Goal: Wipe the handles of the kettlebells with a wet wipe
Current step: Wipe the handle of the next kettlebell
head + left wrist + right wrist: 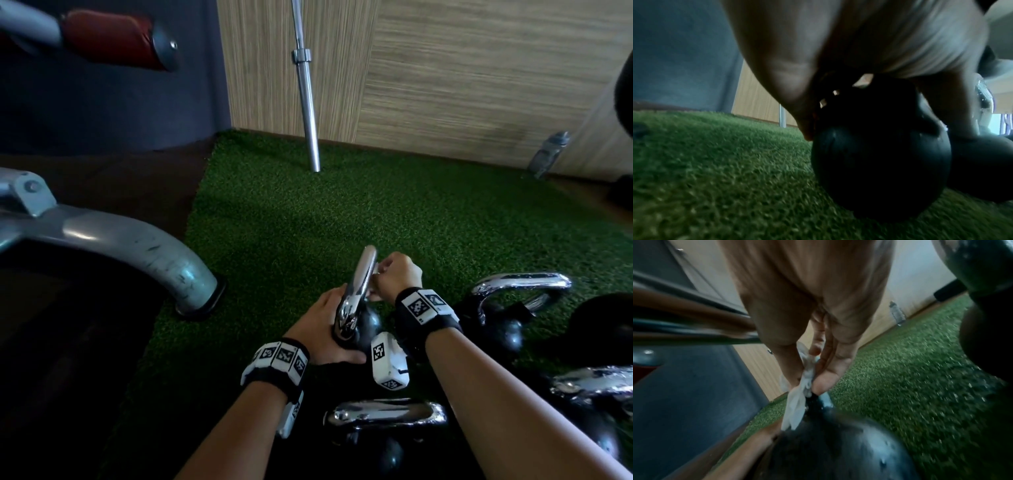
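Observation:
A black kettlebell [368, 325] with a chrome handle [359, 284] stands on green turf near the middle front. My left hand [322, 329] grips the near base of that handle and the ball [879, 170]. My right hand [394, 277] pinches a white wet wipe [797, 404] against the far side of the handle, up near its top. In the right wrist view the wipe hangs down from thumb and fingers [826, 379] toward the ball [838, 451]. Three more chrome-handled kettlebells sit close by: one at the front [387, 416], one at right [520, 287], one at the far right edge [596, 383].
A grey machine leg [154, 253] curves down to the turf at left. A steel barbell [306, 92] leans on the wood-panel wall behind. A clear water bottle [548, 154] stands at the back right. Open green turf [342, 205] lies beyond the kettlebells.

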A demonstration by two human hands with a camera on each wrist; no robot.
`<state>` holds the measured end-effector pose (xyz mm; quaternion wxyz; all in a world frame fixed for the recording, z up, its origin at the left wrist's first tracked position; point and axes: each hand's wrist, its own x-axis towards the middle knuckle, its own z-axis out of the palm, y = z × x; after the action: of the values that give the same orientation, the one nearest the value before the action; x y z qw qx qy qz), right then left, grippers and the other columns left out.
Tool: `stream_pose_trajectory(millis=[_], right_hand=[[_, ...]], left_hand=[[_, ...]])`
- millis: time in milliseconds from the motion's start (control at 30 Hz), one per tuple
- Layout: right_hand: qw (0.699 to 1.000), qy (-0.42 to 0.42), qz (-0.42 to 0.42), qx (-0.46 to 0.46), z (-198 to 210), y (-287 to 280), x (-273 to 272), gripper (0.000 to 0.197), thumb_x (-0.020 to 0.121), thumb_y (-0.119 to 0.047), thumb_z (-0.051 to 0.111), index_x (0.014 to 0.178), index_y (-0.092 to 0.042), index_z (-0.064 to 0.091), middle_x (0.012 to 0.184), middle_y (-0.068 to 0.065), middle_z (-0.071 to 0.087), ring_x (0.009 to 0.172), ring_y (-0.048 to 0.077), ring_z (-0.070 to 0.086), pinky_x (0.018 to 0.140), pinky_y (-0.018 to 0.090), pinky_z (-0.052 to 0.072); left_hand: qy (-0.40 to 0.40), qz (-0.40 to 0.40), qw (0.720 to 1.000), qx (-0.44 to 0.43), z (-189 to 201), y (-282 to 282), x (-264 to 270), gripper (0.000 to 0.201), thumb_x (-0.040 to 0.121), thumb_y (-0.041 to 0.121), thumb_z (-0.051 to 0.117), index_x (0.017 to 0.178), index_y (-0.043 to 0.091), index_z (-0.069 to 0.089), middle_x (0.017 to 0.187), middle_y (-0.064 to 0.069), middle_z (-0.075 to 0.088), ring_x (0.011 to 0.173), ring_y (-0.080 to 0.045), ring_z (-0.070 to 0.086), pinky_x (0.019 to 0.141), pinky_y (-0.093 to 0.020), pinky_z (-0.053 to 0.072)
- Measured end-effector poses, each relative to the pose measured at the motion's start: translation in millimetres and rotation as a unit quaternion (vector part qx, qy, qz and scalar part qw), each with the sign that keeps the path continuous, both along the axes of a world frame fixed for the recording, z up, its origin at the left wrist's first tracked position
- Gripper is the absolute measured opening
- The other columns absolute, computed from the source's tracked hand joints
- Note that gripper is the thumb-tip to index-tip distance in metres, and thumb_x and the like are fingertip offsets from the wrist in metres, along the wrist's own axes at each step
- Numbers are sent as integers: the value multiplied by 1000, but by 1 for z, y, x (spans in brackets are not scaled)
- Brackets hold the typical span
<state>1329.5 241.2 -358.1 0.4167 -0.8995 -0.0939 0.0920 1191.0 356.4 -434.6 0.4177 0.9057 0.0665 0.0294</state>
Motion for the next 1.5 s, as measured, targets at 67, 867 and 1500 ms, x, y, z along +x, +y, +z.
stream_pose_trajectory(millis=[67,867,1500], right_hand=[[999,-8,38,-24,7,-2,1,28,78,-7,69,103,-13,57,97,13,64,82,34,73,69,47,64],[893,-176,320,-262,84,-62,12,33,82,-30,82,114,-23,76,71,-17,54,66,-4,47,57,15,32],[863,-155,284,-388,169,-114,57,30,82,-33,84,108,-19,77,79,-12,64,66,-7,54,54,9,34]], left_hand=[[6,-20,1000,-4,-2,3,-3,144,51,68,90,161,38,2,168,17,3,156,-7,10,127,-43,22],[-207,99,966,115,72,34,-34,67,70,32,93,132,34,68,106,16,62,96,2,60,91,-9,45],[-117,-18,993,21,161,-55,43,35,91,32,75,126,31,71,108,12,70,89,-4,68,88,-32,59]])
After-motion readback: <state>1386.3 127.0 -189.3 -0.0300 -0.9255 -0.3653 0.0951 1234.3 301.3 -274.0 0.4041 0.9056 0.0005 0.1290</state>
